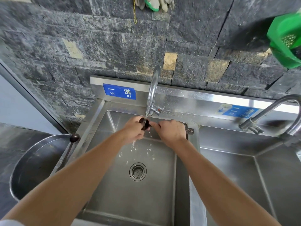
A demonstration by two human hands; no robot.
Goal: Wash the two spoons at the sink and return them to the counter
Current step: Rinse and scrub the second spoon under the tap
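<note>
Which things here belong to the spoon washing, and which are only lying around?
In use: left hand, right hand, dark spoon they hold, running tap, left sink, second spoon on its rim.
Lying about: metal bowl, right sink, right tap, green strainer, hanging gloves.

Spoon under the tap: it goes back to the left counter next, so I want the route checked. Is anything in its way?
The left hand and right hand hold the spoon over the sink. Leftward, the other spoon lies on the sink's rim, and a large metal basin stands just beyond it, by the dark counter.
</note>
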